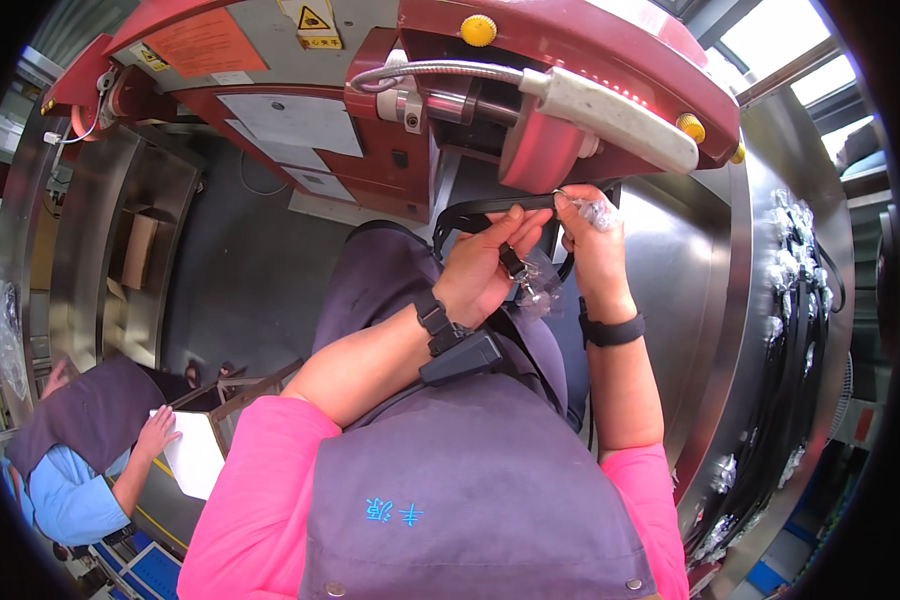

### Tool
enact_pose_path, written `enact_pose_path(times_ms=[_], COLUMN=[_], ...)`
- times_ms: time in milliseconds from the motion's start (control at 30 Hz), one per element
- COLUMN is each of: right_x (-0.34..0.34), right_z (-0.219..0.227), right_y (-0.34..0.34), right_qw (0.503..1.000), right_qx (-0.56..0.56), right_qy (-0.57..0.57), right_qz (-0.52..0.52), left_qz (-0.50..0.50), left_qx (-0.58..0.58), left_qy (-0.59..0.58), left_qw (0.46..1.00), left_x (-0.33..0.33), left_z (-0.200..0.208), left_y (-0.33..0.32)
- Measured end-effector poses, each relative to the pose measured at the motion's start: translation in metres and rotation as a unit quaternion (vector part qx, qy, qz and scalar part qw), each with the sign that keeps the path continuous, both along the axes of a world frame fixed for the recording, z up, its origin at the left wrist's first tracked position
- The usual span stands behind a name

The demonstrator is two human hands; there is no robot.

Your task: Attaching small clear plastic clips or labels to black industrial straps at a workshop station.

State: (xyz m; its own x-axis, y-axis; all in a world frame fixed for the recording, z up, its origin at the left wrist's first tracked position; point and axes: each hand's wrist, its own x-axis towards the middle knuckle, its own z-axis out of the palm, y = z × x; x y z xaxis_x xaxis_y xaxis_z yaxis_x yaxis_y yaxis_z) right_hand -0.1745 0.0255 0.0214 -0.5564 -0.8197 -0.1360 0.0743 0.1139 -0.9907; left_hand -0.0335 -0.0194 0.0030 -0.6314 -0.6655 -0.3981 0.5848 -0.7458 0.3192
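Note:
A black strap (pixel 462 210) is stretched between my two hands in front of the red machine's polishing wheel (pixel 540 148). My left hand (pixel 482 268) is closed on it, thumb on top, and a loop of strap bulges out to the left. Below those fingers hangs a metal clasp (pixel 532 290) wrapped in clear plastic. My right hand (pixel 598 240) pinches the strap's other end close under the wheel, with another crumpled clear wrapping (pixel 596 212) beside its thumb. Whether the strap touches the wheel I cannot tell.
The red machine (pixel 610 60) spans the front, with a pale guard arm (pixel 620 118) over the wheel. To the right, several black straps (pixel 785 350) with plastic-wrapped ends lie along a metal ledge (pixel 715 400). A co-worker in blue sleeves (pixel 80 490) holds a white board (pixel 192 455) at lower left.

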Motion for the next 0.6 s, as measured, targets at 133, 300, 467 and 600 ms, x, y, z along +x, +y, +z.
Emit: enact_pose_path(times_ms=[133, 300, 467, 600], right_x=[-0.0034, -0.0066, -0.0083, -0.0055], right_z=[0.0, 0.0009, 0.0, 0.0026], right_y=[-0.0014, -0.0047, -0.0052, -0.0045], right_qw=[1.0, 1.0, 0.999, 1.0], right_qx=[0.01, 0.026, 0.03, 0.023], right_qy=[0.001, 0.01, 0.005, 0.019], right_qz=[0.006, 0.011, 0.014, 0.005], left_qz=[0.006, 0.009, 0.009, 0.007], left_qx=[-0.003, -0.004, -0.004, -0.007], left_qy=[0.0, 0.015, 0.01, 0.011], left_qw=[1.0, 1.0, 1.0, 1.0], left_x=[-0.0011, -0.001, -0.0021, -0.0031], left_z=[0.0026, -0.0005, -0.0001, -0.0023], left_y=[0.0008, 0.0003, 0.0, -0.0002])
